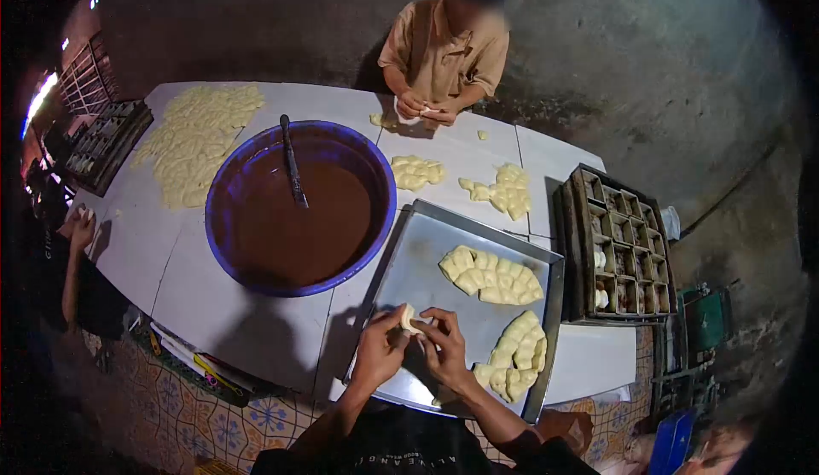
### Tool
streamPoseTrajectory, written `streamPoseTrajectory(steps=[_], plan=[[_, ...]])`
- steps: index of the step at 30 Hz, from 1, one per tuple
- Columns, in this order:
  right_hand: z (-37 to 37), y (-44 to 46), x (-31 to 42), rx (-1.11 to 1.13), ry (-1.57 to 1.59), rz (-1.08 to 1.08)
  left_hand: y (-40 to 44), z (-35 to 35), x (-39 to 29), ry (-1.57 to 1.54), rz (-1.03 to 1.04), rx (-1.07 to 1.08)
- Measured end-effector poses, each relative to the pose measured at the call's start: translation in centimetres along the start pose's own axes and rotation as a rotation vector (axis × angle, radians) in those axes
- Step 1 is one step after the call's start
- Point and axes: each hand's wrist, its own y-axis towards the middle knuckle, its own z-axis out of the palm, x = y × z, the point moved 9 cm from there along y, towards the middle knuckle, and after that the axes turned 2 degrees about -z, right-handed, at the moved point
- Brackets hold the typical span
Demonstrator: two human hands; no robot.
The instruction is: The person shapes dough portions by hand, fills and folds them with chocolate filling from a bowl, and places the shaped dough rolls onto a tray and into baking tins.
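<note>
Over the near edge of a metal tray (415, 253), my left hand (380, 347) and my right hand (442, 343) meet around a small pale dough piece (409, 320). Both sets of fingers are closed on it. Two clusters of pale dough pieces lie in the tray: an upper dough cluster (492, 276) beyond my right hand and a lower dough cluster (518, 351) to its right. Left of the tray stands a blue-rimmed basin (388, 219) of brown filling (290, 227), with a long-handled utensil (294, 163) resting in it.
A compartmented mould rack (621, 249) stands at the right; a few compartments hold pale pieces. Across the table, a co-worker (448, 57) handles dough near two dough clusters (503, 189). A large dough spread (196, 138) lies far left, near another rack (107, 146) and another person's hand (79, 226).
</note>
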Motion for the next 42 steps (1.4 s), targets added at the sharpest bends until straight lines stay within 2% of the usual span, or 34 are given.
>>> streamPoseTrajectory(steps=[2, 3, 4, 6, 8, 10, 11, 12, 13, 14, 16, 17, 18, 19, 20, 21, 22, 24, 25, 26, 28, 29, 30, 31, 32, 34, 35, 36, 38, 39, 40, 42], plan=[[-1.7, 0.0, -0.9, -0.126, 0.208, 0.107, -0.4, 0.7, -0.6, -0.096, 0.071, 0.082], [-2.4, -0.1, -1.5, -0.228, 0.398, 0.158, -0.8, 1.1, -1.0, -0.350, 0.044, 0.064], [-2.9, -0.5, -2.1, -0.329, 0.587, 0.211, -1.1, 1.3, -1.1, -0.346, 0.038, 0.071], [-3.0, 0.6, 0.2, -0.151, 0.329, 0.094, -1.2, 1.5, -1.3, -0.411, 0.022, 0.089], [-1.8, 0.3, 2.0, 0.004, 0.214, 0.151, -1.2, 1.4, -1.3, -0.312, 0.034, 0.085], [-1.3, -1.1, 0.7, 0.051, 0.116, 0.102, -1.4, 1.7, 1.8, -0.294, -0.204, 0.026], [-1.0, -1.8, -0.9, 0.071, 0.174, 0.255, -1.6, 1.7, 1.6, -0.481, -0.132, -0.075], [-0.5, -2.8, -2.6, 0.088, 0.234, 0.409, -1.8, 2.0, 2.4, -0.479, -0.133, -0.074], [0.3, -4.3, -4.6, 0.072, 0.308, 0.485, -1.8, 2.0, 2.7, -0.322, -0.058, -0.069], [0.4, -4.3, -4.3, 0.067, 0.310, 0.491, -2.0, 2.1, 2.6, -0.165, 0.014, -0.060], [-0.2, -3.1, -2.5, 0.036, 0.114, 0.371, -2.4, 1.7, 2.1, -0.114, 0.026, -0.019], [1.3, -4.4, -4.9, 0.163, 0.201, 0.401, -2.5, 1.6, 1.9, -0.197, 0.050, 0.012], [3.5, -5.6, -5.7, 0.302, 0.615, 0.583, -2.7, 1.4, 1.7, -0.280, 0.073, 0.044], [4.8, -6.9, -5.8, 0.453, 0.808, 0.733, -2.9, 1.7, 1.8, -0.400, 0.040, 0.143], [6.0, -8.6, -5.3, 0.603, 1.005, 0.883, -3.2, 1.7, 3.5, -0.373, -0.029, 0.178], [5.0, -7.2, -4.3, 0.490, 0.911, 0.741, -3.3, 1.0, 3.1, -0.388, 0.070, 0.114], [5.4, -7.1, -4.5, 0.482, 0.913, 0.746, -3.4, 0.2, 2.6, -0.403, 0.170, 0.051], [3.6, -5.2, -5.5, 0.314, 0.302, 0.426, -3.6, -2.0, 2.5, -0.376, 0.145, -0.129], [3.9, -5.7, -6.6, 0.244, 0.317, 0.473, -3.2, -2.5, 3.0, -0.321, 0.109, -0.175], [4.9, -7.3, -8.0, 0.329, 0.370, 0.657, -3.1, -2.6, 3.2, -0.424, 0.058, -0.185], [4.1, -7.2, -7.7, 0.252, 0.331, 0.484, -2.8, -3.1, 4.1, -0.302, 0.086, -0.203], [3.0, -6.9, -7.6, 0.212, 0.217, 0.362, -2.7, -3.0, 4.8, -0.345, 0.130, -0.180], [1.4, -6.3, -6.9, 0.180, 0.112, 0.356, -2.8, -3.0, 5.1, -0.386, 0.174, -0.160], [-0.1, -6.3, -7.6, 0.092, -0.039, 0.347, -3.1, -3.1, 5.3, -0.301, 0.108, -0.176], [-1.4, -6.4, -8.1, 0.001, -0.187, 0.334, -3.2, -3.0, 5.7, -0.361, 0.110, -0.186], [-1.5, -5.6, -8.4, 0.127, -0.523, 0.338, -3.1, -2.0, 6.8, -0.330, 0.056, -0.179], [-0.4, -6.1, -9.8, 0.198, -0.522, 0.321, -3.0, -1.2, 6.8, -0.281, 0.025, -0.140], [0.3, -6.6, -11.0, 0.162, -0.369, 0.426, -2.8, -0.1, 7.8, -0.371, -0.041, -0.084], [0.1, -5.7, -10.4, 0.123, -0.055, 0.428, -2.6, 0.8, 7.0, -0.334, 0.023, -0.086], [0.4, -4.6, -9.4, 0.048, 0.063, 0.436, -2.4, 0.9, 7.0, -0.279, -0.043, -0.121], [0.2, -5.3, -9.0, 0.111, 0.223, 0.615, -2.5, 0.9, 6.9, -0.308, -0.026, -0.154], [0.3, -3.2, -5.1, 0.191, 0.391, 0.459, -2.0, 1.5, 6.7, -0.384, -0.089, -0.045]])
